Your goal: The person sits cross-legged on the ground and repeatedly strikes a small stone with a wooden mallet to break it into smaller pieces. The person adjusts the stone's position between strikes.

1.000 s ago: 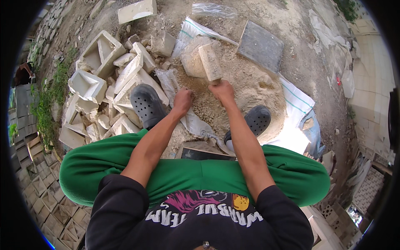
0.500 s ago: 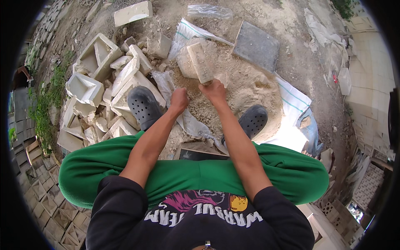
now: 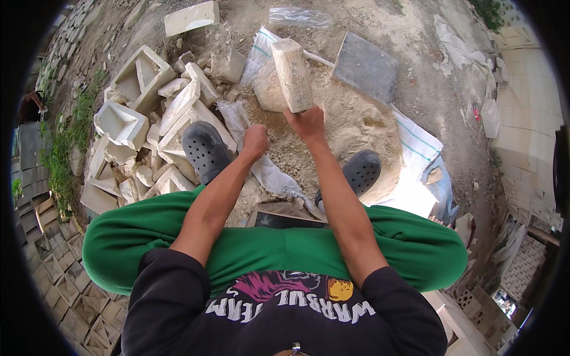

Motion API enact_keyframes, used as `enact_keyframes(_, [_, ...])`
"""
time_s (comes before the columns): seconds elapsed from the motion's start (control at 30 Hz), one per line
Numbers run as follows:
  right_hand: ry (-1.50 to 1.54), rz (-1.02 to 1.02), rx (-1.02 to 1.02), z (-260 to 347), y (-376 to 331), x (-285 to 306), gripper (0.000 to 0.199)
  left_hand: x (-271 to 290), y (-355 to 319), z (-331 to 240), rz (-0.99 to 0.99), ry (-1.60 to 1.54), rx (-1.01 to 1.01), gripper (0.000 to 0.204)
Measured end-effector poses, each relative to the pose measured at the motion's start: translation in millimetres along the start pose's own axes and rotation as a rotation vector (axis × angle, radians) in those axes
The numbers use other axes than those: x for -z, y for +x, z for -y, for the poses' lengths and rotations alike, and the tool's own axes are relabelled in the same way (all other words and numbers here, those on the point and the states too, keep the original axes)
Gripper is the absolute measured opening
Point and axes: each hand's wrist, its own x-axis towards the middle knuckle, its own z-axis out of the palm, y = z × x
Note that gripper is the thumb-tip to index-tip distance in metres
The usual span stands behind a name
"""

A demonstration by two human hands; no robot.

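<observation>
My right hand [image 3: 307,124] is closed around the near end of a pale, blocky wooden mallet [image 3: 292,74], whose handle is mostly hidden by the fist. The mallet's head points away from me, above a dusty rounded stone [image 3: 268,94]. Crushed beige powder [image 3: 362,121] spreads around the stone, on and beside a white woven sack [image 3: 418,139]. My left hand [image 3: 256,140] is a fist next to a crumpled strip of white sacking [image 3: 234,118]; whatever it may hold is hidden.
Broken cream-coloured moulded blocks [image 3: 178,110] pile up at the left, beside my clog [image 3: 205,151]. A grey square slab [image 3: 365,66] lies at the far right of the powder. Clear plastic [image 3: 300,18] and a pale block [image 3: 192,19] lie farther off.
My right hand has raised the mallet off the stone, so it looks larger and nearer. My left fist has stayed in place.
</observation>
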Motion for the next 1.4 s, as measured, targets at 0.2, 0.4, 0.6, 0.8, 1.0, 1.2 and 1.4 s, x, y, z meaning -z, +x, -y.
enact_keyframes(0.2, [-0.334,0.233,-0.376,-19.8,-28.0,-6.5,0.058,-2.6,-6.4,10.1,-0.032,-0.048,0.003,0.021])
enact_keyframes(0.4, [-0.165,0.102,-0.114,9.0,-27.7,-1.9,0.048,-2.6,-2.8,15.5,0.023,-0.131,0.073,0.016])
enact_keyframes(0.6, [-0.286,0.065,-0.094,-13.6,-33.2,-19.1,0.045,4.0,0.8,15.3,0.076,-0.177,0.117,0.021])
enact_keyframes(0.8, [-0.203,0.214,-0.439,-51.2,-31.8,-28.8,0.052,-7.5,1.2,19.1,0.118,-0.422,0.349,0.024])
enact_keyframes(1.0, [-0.080,0.093,-0.526,-41.8,-10.5,18.2,0.045,33.1,45.0,-28.2,-0.034,-1.050,0.306,0.030])
enact_keyframes(1.2, [-0.001,0.028,-0.510,-25.4,-3.5,45.9,0.038,70.5,63.8,-68.0,-0.138,-1.180,0.339,0.035])
enact_keyframes(1.4, [0.044,-0.056,-0.178,11.1,-2.7,35.6,0.043,15.3,19.8,-23.6,-0.149,-0.409,0.175,0.028])
